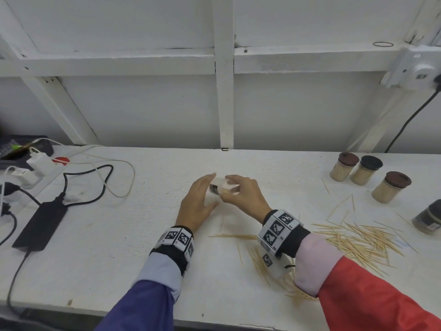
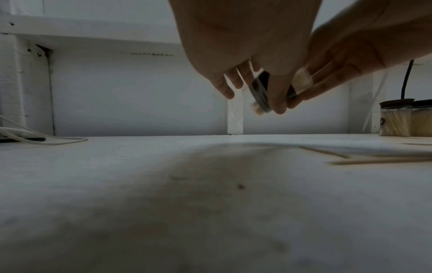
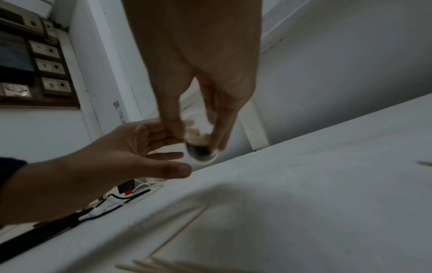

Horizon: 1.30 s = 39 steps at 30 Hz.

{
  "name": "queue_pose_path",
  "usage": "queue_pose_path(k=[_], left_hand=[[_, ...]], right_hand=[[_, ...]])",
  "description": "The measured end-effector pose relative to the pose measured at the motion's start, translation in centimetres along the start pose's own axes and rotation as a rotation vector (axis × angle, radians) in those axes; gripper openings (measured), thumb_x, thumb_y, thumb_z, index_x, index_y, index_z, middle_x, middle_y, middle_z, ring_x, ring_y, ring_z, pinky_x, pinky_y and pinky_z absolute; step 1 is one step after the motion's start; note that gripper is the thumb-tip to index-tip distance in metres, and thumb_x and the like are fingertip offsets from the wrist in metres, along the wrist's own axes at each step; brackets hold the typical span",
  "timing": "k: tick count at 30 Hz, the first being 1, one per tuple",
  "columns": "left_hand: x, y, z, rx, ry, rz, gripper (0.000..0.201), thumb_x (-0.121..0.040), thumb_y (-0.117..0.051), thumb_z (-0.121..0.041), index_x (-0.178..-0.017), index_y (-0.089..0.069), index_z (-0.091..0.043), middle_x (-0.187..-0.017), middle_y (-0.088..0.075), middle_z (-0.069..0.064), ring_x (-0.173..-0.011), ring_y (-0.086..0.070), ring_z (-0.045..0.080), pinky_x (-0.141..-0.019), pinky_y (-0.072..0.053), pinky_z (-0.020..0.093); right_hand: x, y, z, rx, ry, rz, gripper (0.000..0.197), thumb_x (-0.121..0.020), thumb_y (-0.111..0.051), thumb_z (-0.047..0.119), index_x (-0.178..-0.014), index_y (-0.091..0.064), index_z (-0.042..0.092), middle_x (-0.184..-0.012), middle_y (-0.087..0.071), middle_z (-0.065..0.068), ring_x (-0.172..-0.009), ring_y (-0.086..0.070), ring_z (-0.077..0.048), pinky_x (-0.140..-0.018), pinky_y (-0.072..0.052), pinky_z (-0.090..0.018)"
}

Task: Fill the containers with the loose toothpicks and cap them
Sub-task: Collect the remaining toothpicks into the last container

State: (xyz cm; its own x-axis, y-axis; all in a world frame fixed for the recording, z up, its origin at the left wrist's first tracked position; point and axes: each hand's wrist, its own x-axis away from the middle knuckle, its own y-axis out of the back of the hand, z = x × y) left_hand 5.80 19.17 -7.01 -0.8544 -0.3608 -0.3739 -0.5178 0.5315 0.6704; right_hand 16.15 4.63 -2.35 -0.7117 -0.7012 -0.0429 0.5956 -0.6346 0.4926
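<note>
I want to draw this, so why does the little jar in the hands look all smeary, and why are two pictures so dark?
Head view: bright, but the small container between the left hand and right hand is motion-blurred. Left wrist view: dim, with a big hand shadow on the table. Right wrist view: dim and tilted; the near toothpicks are out of focus.

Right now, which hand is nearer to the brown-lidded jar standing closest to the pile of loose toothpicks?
Right. The right hand grips a small container at mid-table, on the side toward the brown-lidded jar; the left hand is open just beyond it, farther from the jar.
</note>
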Motion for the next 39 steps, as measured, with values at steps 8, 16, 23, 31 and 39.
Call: queue_pose_path(k=[8, 16, 23, 31, 39], left_hand=[[0.1, 0.1, -0.2, -0.085, -0.016, 0.054, 0.077, -0.078, -0.075, -0.01, -0.145, -0.041, -0.023, -0.147, -0.042, -0.007, -0.136, -0.034, 0.008, -0.098, -0.035, 0.019], [0.1, 0.1, -0.2, -0.081, -0.022, 0.051, 0.074, -0.078, -0.076, -0.013, -0.144, -0.043, -0.023, -0.146, -0.043, -0.008, -0.136, -0.035, 0.007, -0.097, -0.035, 0.019], [0.1, 0.2, -0.7, -0.07, -0.025, 0.062, 0.069, -0.077, -0.078, -0.018, -0.139, -0.048, -0.024, -0.139, -0.049, -0.009, -0.129, -0.04, 0.005, -0.094, -0.039, 0.021], [0.0, 0.4, -1.2, -0.079, 0.059, -0.073, 0.047, -0.08, -0.076, -0.018, -0.122, -0.057, -0.02, -0.12, -0.06, -0.008, -0.107, -0.053, 0.01, -0.081, -0.045, 0.029], [0.1, 0.4, -1.3, -0.084, 0.109, -0.028, 0.052, -0.078, -0.078, -0.017, -0.125, -0.056, -0.019, -0.121, -0.06, -0.007, -0.108, -0.055, 0.013, -0.083, -0.042, 0.025]], right_hand=[[0.3, 0.6, -0.3, -0.054, 0.021, 0.048, 0.061, -0.068, -0.072, -0.004, -0.125, -0.061, 0.015, -0.119, -0.064, 0.0, -0.107, -0.062, -0.019, -0.086, -0.056, -0.033], [0.5, 1.0, -0.7, -0.106, 0.046, 0.144, 0.059, -0.068, -0.072, -0.007, -0.122, -0.062, 0.016, -0.118, -0.063, 0.003, -0.107, -0.061, -0.015, -0.082, -0.057, -0.028], [0.7, 0.9, -1.0, -0.141, 0.066, 0.143, 0.058, -0.068, -0.074, -0.007, -0.121, -0.061, 0.014, -0.117, -0.063, 0.003, -0.105, -0.062, -0.015, -0.082, -0.058, -0.029], [0.5, 1.6, -1.7, 0.068, -0.001, 0.298, 0.055, -0.085, -0.068, 0.008, -0.136, -0.049, 0.014, -0.131, -0.057, -0.005, -0.12, -0.053, -0.022, -0.096, -0.045, -0.028], [3.1, -0.6, -1.6, 0.705, 0.255, 0.691, 0.051, -0.086, -0.069, 0.034, -0.131, -0.056, 0.013, -0.142, -0.042, -0.002, -0.128, -0.036, -0.021, -0.101, -0.039, -0.038]])
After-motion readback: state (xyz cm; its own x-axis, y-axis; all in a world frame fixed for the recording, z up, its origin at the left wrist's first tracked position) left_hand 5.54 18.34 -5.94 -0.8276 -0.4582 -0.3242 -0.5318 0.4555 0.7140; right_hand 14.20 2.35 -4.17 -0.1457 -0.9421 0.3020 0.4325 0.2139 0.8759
